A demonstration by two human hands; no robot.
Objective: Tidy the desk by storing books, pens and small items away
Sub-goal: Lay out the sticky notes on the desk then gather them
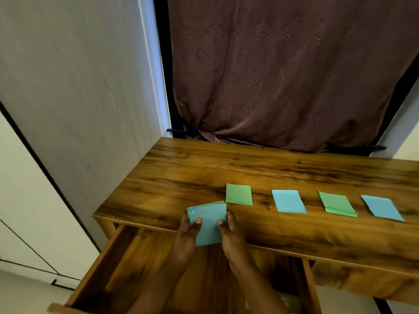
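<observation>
L hand (186, 236), R hand (233, 239) pinch blue paper stack (208, 225) at desk (226, 164) edge, thumbs atop.

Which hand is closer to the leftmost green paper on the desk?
Right. The right hand is just short of the green paper; the left hand is farther left, beyond the held blue paper.

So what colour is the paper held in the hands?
The paper is blue, green edge behind; head view.

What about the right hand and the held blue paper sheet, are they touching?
Touching. The head view shows the right hand with its thumb pressed on the blue paper sheet at its right edge.
</observation>
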